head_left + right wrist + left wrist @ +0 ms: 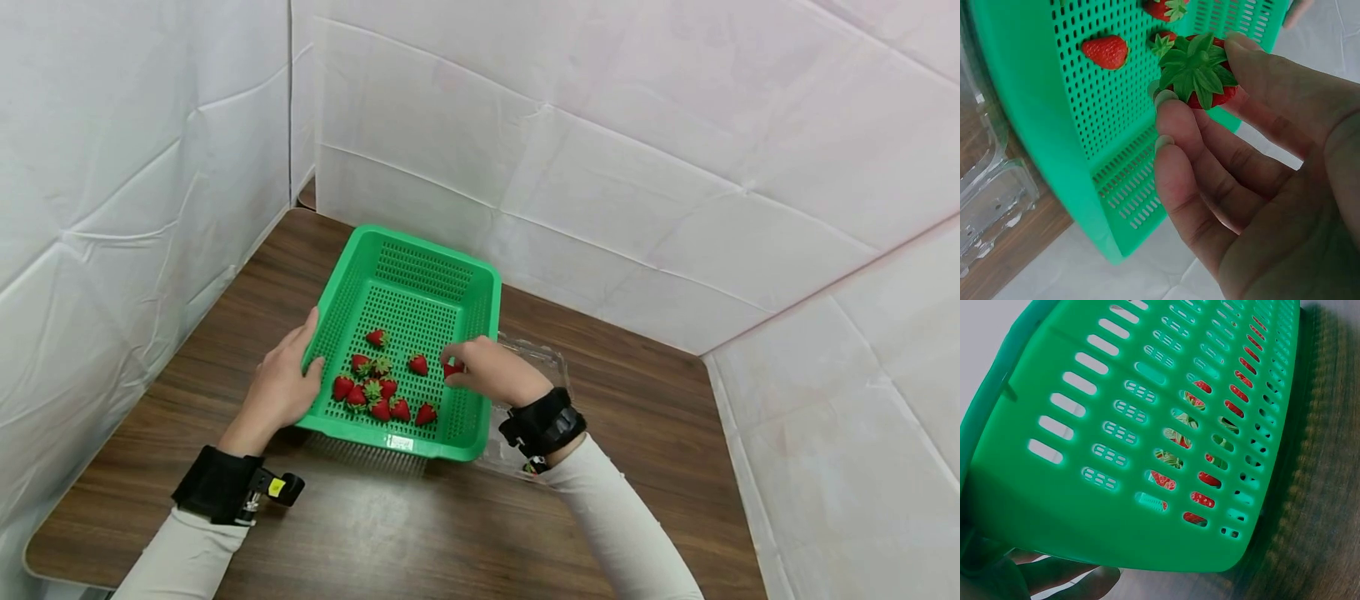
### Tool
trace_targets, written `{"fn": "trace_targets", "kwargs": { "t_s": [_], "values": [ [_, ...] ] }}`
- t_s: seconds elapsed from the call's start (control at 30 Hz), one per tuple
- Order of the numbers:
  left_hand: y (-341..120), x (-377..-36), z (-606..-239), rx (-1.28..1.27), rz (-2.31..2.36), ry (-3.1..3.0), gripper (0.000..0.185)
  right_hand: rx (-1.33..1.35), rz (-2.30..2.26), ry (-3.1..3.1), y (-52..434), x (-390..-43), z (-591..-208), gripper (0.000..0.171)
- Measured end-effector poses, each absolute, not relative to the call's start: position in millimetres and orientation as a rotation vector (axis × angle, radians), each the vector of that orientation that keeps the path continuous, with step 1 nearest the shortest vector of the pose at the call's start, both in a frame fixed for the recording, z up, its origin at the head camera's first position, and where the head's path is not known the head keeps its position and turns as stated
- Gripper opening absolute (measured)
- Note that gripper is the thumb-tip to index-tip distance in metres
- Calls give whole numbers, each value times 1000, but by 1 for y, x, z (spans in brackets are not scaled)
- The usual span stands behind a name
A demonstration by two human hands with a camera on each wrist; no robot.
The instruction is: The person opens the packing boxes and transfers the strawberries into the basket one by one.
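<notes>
A green perforated plastic basket [480, 442] stands on the table with several strawberries [380, 408] lying loose in its near half. At its left side, my left hand [281, 383] grips the rim; in the left wrist view some of its fingers [1100, 582] show at the basket's edge. My right hand [491, 367] is over the basket's right side and pinches one strawberry [1200, 72] between thumb and fingers. That berry's leafy green cap faces the right wrist camera. Another strawberry [1107, 51] rests apart from the cluster on the basket floor.
Beside the basket on the right lies a clear plastic container [551, 358], partly hidden by my right forearm and the basket. A small red and green thing [535, 465] shows under my right wrist. White sheeted walls [600, 167] border the brown wooden table [637, 400].
</notes>
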State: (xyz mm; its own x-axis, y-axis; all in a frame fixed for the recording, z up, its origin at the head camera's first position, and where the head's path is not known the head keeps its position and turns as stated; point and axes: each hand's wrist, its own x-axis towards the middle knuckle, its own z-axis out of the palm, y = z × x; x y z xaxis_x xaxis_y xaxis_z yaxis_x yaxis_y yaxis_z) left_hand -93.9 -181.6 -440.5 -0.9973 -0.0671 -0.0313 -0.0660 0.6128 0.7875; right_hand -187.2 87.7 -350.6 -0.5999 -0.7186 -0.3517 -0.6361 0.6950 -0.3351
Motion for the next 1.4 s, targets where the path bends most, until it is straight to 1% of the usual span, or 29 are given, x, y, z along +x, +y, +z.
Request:
{"fn": "trace_targets", "kwargs": {
  "t_s": [0.1,0.3,0.47,0.6,0.63,0.73,0.83,0.87,1.03,1.17,1.27,1.4],
  "values": [
    [-181,-94,-440,116,-1381,-2821,72,-1047,-209,2443,81,-188,-352,25],
    [-181,-94,-440,116,-1376,-2819,72,-1027,-164,2449,68,-189,-355,34],
    [-181,-93,-440,119,-1377,-2819,72,-1022,-139,2448,59,-190,-358,38],
    [-181,-93,-439,121,-1378,-2822,72,-1011,-120,2436,53,-193,-362,38],
    [-181,-93,-439,121,-1376,-2821,72,-1015,-108,2434,51,-194,-363,36],
    [-181,-94,-440,118,-1372,-2818,72,-1040,-62,2434,46,-195,-368,12],
    [-181,-94,-440,115,-1367,-2816,72,-1054,4,2428,41,-195,-372,35],
    [-181,-94,-440,115,-1368,-2817,72,-1053,22,2425,39,-195,-373,40],
    [-182,-94,-441,119,-1370,-2823,72,-1059,123,2405,28,-194,-378,32],
    [-182,-94,-441,119,-1368,-2822,72,-1081,211,2388,19,-192,-381,41],
    [-182,-94,-441,120,-1370,-2823,72,-1078,253,2383,14,-191,-384,42],
    [-182,-94,-441,117,-1373,-2828,72,-1041,295,2375,11,-189,-392,32]
  ]
}}
